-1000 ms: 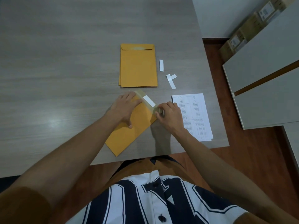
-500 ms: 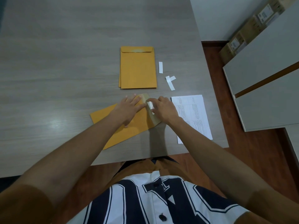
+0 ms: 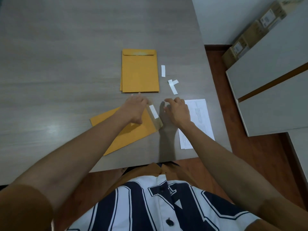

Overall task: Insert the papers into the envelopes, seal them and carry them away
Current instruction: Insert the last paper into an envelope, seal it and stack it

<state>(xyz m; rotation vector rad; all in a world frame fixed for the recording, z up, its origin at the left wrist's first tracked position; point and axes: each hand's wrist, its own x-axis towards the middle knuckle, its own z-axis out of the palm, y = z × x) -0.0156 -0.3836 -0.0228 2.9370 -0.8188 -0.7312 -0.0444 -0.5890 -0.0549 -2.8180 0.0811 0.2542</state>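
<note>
A yellow envelope [image 3: 116, 129] lies slanted near the table's front edge, its open flap [image 3: 154, 114] pointing right with a white strip still on the adhesive. My left hand [image 3: 135, 109] presses flat on the envelope just left of the flap. My right hand [image 3: 177, 110] hovers to the right of the flap, fingers apart, holding nothing. A stack of yellow envelopes [image 3: 140, 71] lies further back. White printed papers [image 3: 197, 122] lie to the right, partly under my right wrist.
Three peeled white strips [image 3: 172, 85] lie on the grey table [image 3: 58, 64] right of the stack. The table's right edge is near the papers. A white cabinet [image 3: 270, 90] and cardboard boxes [image 3: 253, 30] stand to the right over a wooden floor.
The envelope was turned counter-clockwise, so its body now points left. My right hand let go of the flap and lifted away to the right. My left hand stayed on the envelope.
</note>
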